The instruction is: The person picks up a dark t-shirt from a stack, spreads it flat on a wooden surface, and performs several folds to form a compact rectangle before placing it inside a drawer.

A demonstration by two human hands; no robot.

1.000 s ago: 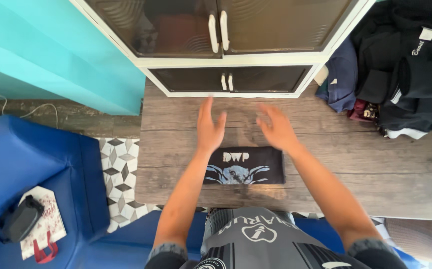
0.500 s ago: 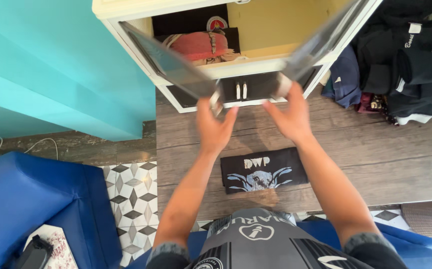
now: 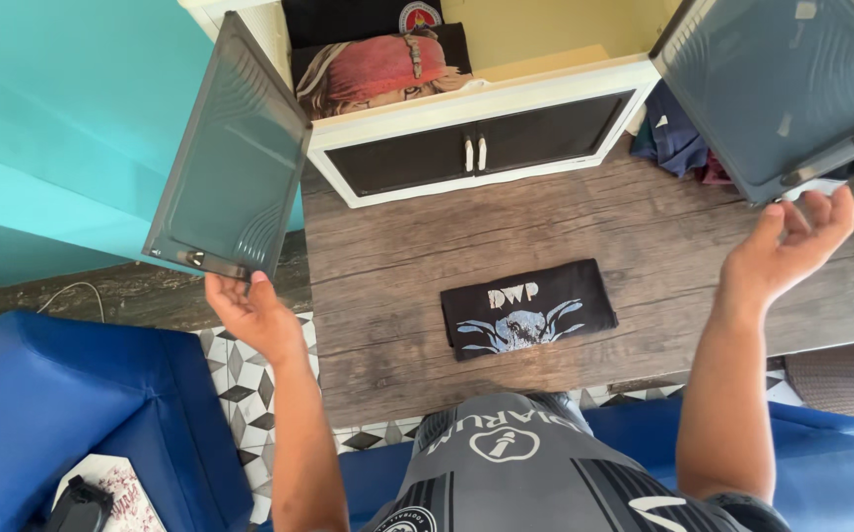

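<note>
Grey tinted glass doors on the white cabinet (image 3: 491, 94) were both swung wide open. The left door (image 3: 235, 158) hung out over the turquoise wall side, and the right door (image 3: 782, 89) stuck out toward the right edge of the view. Left hand (image 3: 249, 310) was right at the bottom corner of the left door, fingers curled loosely and touching its lower edge, not really clamped on it as far as I could see. Right hand (image 3: 786, 246) was palm up just under the bottom edge of the right door, fingers spread open, tips about at the door's lower rim.

Inside the upper compartment there was a folded shirt with a red bandana print (image 3: 377, 64) lying on the shelf, with a dark folded garment (image 3: 358, 15) stacked behind it. The rest of that shelf showed bare yellow. The lower compartment's small double doors (image 3: 474, 155) were shut, white handles side by side.

On the wooden table (image 3: 387, 256), between the two arms, sat a folded black t-shirt (image 3: 528, 308) with a white and pale blue print. Its long axis ran left to right, tilted up slightly at the right end, print facing up. Neither hand touched it.
</note>
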